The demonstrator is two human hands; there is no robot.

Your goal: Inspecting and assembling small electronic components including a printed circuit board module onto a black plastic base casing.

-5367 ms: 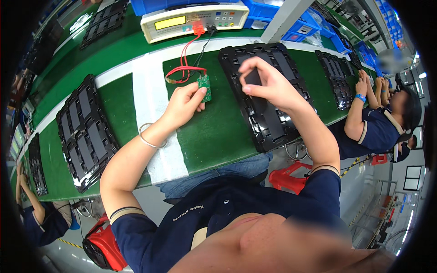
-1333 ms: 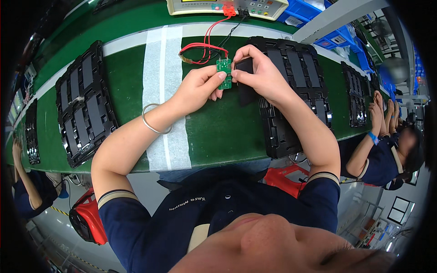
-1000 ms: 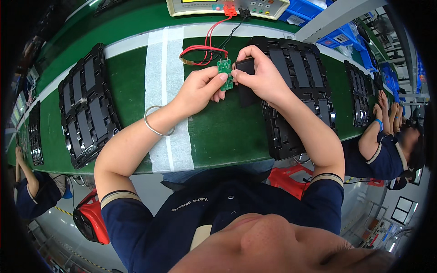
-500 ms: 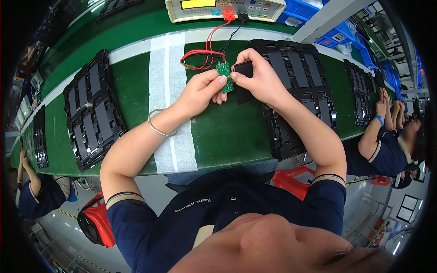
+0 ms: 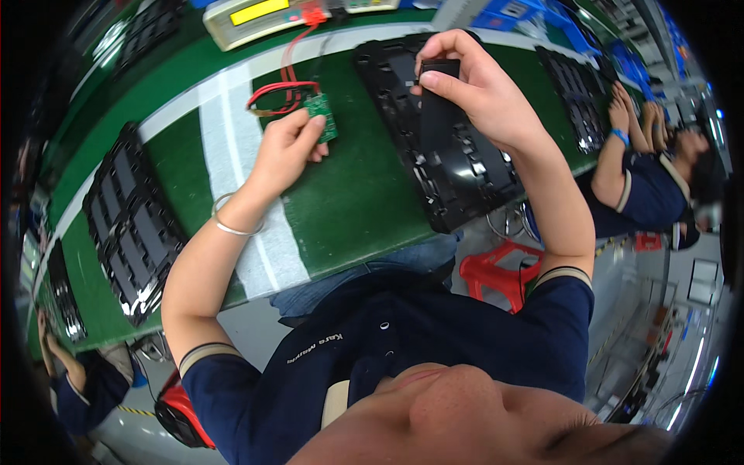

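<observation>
My left hand (image 5: pixel 285 155) pinches a small green circuit board (image 5: pixel 324 124) between thumb and fingers, above the green tabletop. Red and black leads (image 5: pixel 283 94) run to the board's far end from a bench meter (image 5: pixel 244 22). My right hand (image 5: pixel 488 97) is closed on a flat black rectangular pack (image 5: pixel 439 116), thumb on its near face and fingers behind it. The pack is held over the black moulded tray (image 5: pixel 403 143) on the right, apart from the board. Whether it touches the tray I cannot tell.
Another black tray (image 5: pixel 132 225) with dark grey flat pieces lies at the left. A white strip (image 5: pixel 232 155) crosses the green table (image 5: pixel 349 209). Blue bins (image 5: pixel 511 19) stand at the back right. Co-workers sit on both sides; a red stool (image 5: pixel 500 271) is by the table.
My right hand has moved away from the circuit board, rightward over the tray, with the black pack. My left hand still holds the board. The whole view has shifted and turned.
</observation>
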